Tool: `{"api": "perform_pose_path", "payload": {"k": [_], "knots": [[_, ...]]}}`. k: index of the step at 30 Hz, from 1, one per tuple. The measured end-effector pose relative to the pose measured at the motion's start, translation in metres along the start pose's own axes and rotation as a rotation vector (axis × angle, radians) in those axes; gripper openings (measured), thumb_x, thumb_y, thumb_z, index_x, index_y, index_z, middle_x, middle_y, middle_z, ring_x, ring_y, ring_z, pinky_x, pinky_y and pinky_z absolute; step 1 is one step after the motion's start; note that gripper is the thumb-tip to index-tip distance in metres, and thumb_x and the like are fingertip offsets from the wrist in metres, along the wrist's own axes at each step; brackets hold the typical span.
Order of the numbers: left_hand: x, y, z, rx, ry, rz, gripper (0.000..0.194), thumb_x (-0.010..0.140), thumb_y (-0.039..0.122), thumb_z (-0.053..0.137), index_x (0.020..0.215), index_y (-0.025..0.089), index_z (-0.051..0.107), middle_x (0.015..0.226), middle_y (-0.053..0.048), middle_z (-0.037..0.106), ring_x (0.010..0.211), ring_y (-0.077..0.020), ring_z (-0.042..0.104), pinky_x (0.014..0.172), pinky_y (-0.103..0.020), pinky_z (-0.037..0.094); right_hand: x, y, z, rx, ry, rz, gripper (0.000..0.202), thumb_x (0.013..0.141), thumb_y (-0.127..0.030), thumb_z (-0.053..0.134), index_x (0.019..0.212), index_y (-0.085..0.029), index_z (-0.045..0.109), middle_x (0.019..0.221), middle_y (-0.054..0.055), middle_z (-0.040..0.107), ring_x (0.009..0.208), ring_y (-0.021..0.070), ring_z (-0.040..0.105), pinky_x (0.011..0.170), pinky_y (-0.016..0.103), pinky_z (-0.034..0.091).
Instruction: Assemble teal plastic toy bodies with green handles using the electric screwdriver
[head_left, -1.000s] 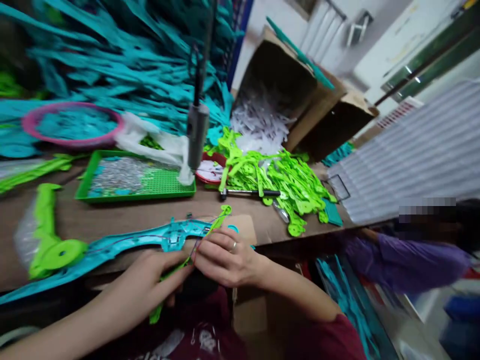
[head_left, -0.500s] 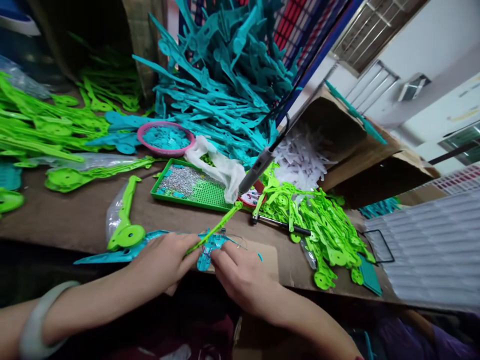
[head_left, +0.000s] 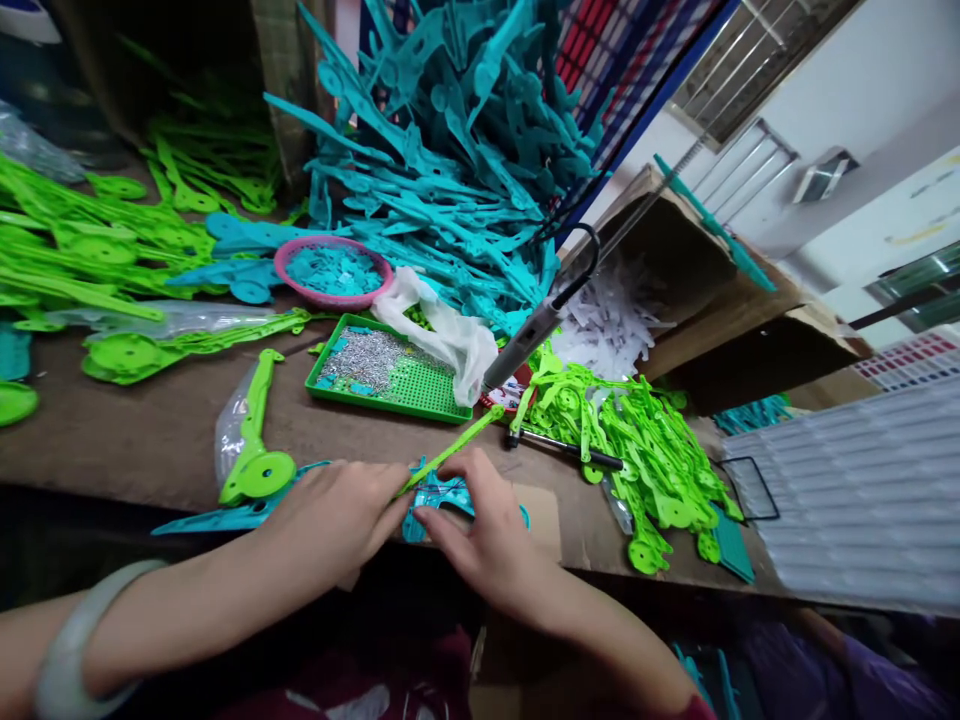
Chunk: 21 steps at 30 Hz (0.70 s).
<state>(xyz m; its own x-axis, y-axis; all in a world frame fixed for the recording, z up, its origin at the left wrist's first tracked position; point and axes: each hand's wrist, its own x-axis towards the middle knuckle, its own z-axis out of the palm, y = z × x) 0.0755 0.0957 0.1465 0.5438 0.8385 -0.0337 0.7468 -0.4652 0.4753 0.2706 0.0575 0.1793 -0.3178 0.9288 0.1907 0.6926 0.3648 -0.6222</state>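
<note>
A blue plastic part [head_left: 431, 492] with thin dark wires lies at the table's front edge, between my two hands. My left hand [head_left: 345, 510] is closed around a thin green plastic strip [head_left: 457, 440], which points up and to the right over the blue part. Beside the blue part, my right hand [head_left: 487, 535] has its thumb and fingers apart, with the fingertips near the wires. Under my left wrist runs a long blue piece [head_left: 217, 520], and a green arm-shaped part [head_left: 259, 473] rests above it.
Behind my hands are a green tray [head_left: 390, 402] of small metal pieces, a pink basket [head_left: 334, 298] of blue pieces and a hanging grey electric screwdriver [head_left: 523, 345]. A black rod [head_left: 566, 447] lies by a green pile [head_left: 660, 460]. Blue parts [head_left: 442, 150] are heaped behind.
My right hand's thumb and fingers have spread from a pinch over the blue part. The green strip in my left hand has shifted slightly right. The hanging screwdriver has swung a little.
</note>
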Motion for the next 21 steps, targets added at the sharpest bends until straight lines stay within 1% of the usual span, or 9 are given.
{"api": "perform_pose_path", "payload": {"k": [4, 7, 9, 10, 12, 14, 17, 19, 21], "knots": [[-0.003, 0.004, 0.003, 0.121, 0.108, -0.014, 0.029, 0.097, 0.032, 0.040, 0.090, 0.022, 0.067, 0.080, -0.008, 0.072, 0.072, -0.0311, 0.071, 0.056, -0.034, 0.035, 0.004, -0.002, 0.025, 0.228, 0.100, 0.134, 0.009, 0.094, -0.027, 0.061, 0.097, -0.019, 0.059, 0.086, 0.001, 0.063, 0.076, 0.0145, 0.060, 0.068, 0.026, 0.048], [-0.004, 0.001, 0.002, 0.018, 0.143, -0.003, 0.033, 0.097, 0.032, 0.037, 0.095, 0.021, 0.068, 0.085, -0.009, 0.072, 0.077, -0.0307, 0.070, 0.059, -0.034, 0.038, 0.009, 0.002, 0.029, 0.218, 0.150, 0.103, 0.008, 0.095, -0.026, 0.059, 0.091, -0.019, 0.062, 0.082, 0.001, 0.063, 0.075, 0.0139, 0.059, 0.069, 0.025, 0.046], [-0.002, -0.003, -0.001, -0.176, 0.093, 0.009, 0.032, 0.095, 0.036, 0.040, 0.095, 0.022, 0.069, 0.087, -0.008, 0.073, 0.082, -0.0295, 0.070, 0.063, -0.033, 0.042, 0.009, 0.002, 0.025, 0.151, 0.139, 0.029, 0.007, 0.095, -0.022, 0.059, 0.091, -0.019, 0.063, 0.083, 0.001, 0.063, 0.077, 0.0139, 0.058, 0.070, 0.026, 0.045], [-0.001, -0.005, -0.003, -0.301, 0.031, 0.009, 0.032, 0.094, 0.039, 0.042, 0.095, 0.022, 0.069, 0.085, -0.006, 0.074, 0.081, -0.0279, 0.070, 0.065, -0.032, 0.043, 0.008, 0.002, 0.021, 0.121, 0.131, -0.011, 0.006, 0.096, -0.021, 0.058, 0.092, -0.019, 0.063, 0.083, 0.001, 0.062, 0.077, 0.0138, 0.058, 0.070, 0.026, 0.045], [0.000, -0.010, -0.008, -0.552, -0.154, -0.009, 0.033, 0.091, 0.046, 0.048, 0.091, 0.021, 0.069, 0.075, -0.003, 0.072, 0.073, -0.0236, 0.069, 0.064, -0.029, 0.045, 0.009, 0.000, 0.010, 0.067, 0.092, -0.086, 0.007, 0.097, -0.021, 0.057, 0.095, -0.018, 0.063, 0.083, 0.002, 0.061, 0.078, 0.0142, 0.057, 0.070, 0.026, 0.044], [0.000, -0.014, -0.013, -0.737, -0.350, -0.041, 0.033, 0.088, 0.049, 0.053, 0.091, 0.020, 0.069, 0.066, -0.001, 0.069, 0.063, -0.0205, 0.067, 0.060, -0.027, 0.046, 0.013, -0.003, -0.005, 0.023, -0.051, -0.161, 0.008, 0.098, -0.022, 0.056, 0.097, -0.018, 0.062, 0.084, 0.003, 0.060, 0.079, 0.0144, 0.056, 0.070, 0.026, 0.043], [0.000, -0.016, -0.019, -0.852, -0.573, -0.014, 0.028, 0.085, 0.045, 0.058, 0.096, 0.021, 0.068, 0.066, 0.001, 0.068, 0.061, -0.0185, 0.065, 0.057, -0.025, 0.044, 0.027, -0.008, -0.025, -0.045, -0.420, -0.280, 0.011, 0.100, -0.024, 0.053, 0.099, -0.017, 0.062, 0.092, 0.004, 0.058, 0.083, 0.0147, 0.056, 0.072, 0.025, 0.043], [-0.001, -0.014, -0.021, -0.869, -0.671, 0.014, 0.023, 0.084, 0.041, 0.060, 0.094, 0.021, 0.067, 0.069, 0.001, 0.068, 0.061, -0.0168, 0.064, 0.057, -0.024, 0.044, 0.037, -0.011, -0.033, -0.112, -0.599, -0.339, 0.011, 0.099, -0.024, 0.053, 0.100, -0.017, 0.061, 0.098, 0.005, 0.056, 0.084, 0.0147, 0.055, 0.072, 0.025, 0.043], [-0.002, -0.012, -0.021, -0.876, -0.722, 0.018, 0.020, 0.083, 0.039, 0.060, 0.089, 0.020, 0.066, 0.069, 0.001, 0.067, 0.059, -0.0155, 0.062, 0.056, -0.023, 0.043, 0.046, -0.013, -0.036, -0.146, -0.694, -0.364, 0.009, 0.099, -0.023, 0.053, 0.100, -0.016, 0.060, 0.100, 0.005, 0.053, 0.083, 0.0143, 0.053, 0.070, 0.025, 0.043]]}}
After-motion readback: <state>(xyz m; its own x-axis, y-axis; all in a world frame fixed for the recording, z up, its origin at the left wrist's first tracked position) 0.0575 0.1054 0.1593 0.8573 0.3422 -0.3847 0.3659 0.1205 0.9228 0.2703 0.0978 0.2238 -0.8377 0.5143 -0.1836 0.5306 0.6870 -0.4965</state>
